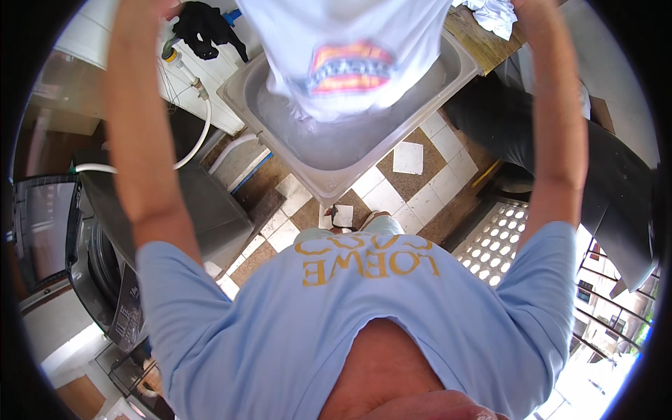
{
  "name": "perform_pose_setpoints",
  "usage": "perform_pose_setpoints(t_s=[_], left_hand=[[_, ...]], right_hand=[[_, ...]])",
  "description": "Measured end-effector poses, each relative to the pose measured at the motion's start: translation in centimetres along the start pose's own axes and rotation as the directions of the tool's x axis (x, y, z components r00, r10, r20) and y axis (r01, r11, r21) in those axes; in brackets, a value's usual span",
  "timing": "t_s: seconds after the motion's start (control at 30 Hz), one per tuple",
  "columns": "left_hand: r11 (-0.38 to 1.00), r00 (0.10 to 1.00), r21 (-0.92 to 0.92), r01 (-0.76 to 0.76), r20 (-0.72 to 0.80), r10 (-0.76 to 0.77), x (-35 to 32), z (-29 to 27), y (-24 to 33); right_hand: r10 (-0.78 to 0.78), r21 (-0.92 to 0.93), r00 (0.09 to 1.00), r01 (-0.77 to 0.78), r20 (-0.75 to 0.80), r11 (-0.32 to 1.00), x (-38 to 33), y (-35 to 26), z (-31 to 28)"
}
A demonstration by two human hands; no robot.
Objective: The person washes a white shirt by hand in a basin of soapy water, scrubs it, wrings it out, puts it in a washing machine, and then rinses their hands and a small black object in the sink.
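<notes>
A wet white T-shirt with a red, yellow and blue print hangs from the top edge of the view. Its lower end dips into a grey plastic sink with cloudy water, and the print is blurred. Both my arms are raised on either side of it. Only a sliver of my left hand shows at the top edge, beside a black cloth; its fingers are hidden. My right forearm runs up past the frame, so that hand is cut off. What holds the shirt up is out of sight.
A tap with a white hose is at the left wall. Below it stand a grey box-shaped unit and a dark washing machine. White crumpled cloth lies on a wooden board at the right. A perforated white panel stands near my right side.
</notes>
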State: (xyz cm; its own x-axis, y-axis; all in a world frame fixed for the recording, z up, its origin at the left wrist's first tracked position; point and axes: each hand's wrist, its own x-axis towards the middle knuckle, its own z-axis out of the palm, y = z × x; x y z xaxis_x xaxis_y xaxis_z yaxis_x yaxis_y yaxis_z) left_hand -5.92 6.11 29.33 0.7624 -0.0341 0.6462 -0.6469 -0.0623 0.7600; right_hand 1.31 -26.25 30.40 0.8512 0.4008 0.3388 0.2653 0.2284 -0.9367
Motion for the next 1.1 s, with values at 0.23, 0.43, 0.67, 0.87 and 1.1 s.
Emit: perform_pose_setpoints(t_s=[0.23, 0.43, 0.67, 0.87, 1.1], left_hand=[[0.842, 0.854, 0.152, 0.518, -0.039, -0.519, -16.1, 1.1, -25.6], [0.782, 0.921, 0.543, 0.306, 0.04, -0.388, -18.3, 8.9, -38.3], [0.494, 0.846, 0.841, 0.221, 0.087, -0.526, -19.4, 11.3, -37.4], [0.32, 0.906, 0.945, 0.074, 0.07, -0.418, -19.0, 11.0, -36.7], [0.52, 0.91, 0.848, 0.099, 0.135, -0.393, -18.3, 9.8, -39.4]], right_hand=[[0.137, -0.124, 0.974, -0.161, -0.182, 0.979, -4.1, 28.3, 0.5], [0.183, -0.901, 0.923, -0.374, -0.338, 0.219, -2.8, 41.4, -0.8], [0.315, -0.838, 0.907, -0.389, -0.278, 0.381, -6.0, 42.3, 0.5], [0.167, -0.872, 0.953, -0.301, -0.255, 0.386, -4.7, 41.7, 3.2], [0.087, -0.771, 0.923, -0.363, -0.375, 0.524, -4.5, 43.9, 2.4]])
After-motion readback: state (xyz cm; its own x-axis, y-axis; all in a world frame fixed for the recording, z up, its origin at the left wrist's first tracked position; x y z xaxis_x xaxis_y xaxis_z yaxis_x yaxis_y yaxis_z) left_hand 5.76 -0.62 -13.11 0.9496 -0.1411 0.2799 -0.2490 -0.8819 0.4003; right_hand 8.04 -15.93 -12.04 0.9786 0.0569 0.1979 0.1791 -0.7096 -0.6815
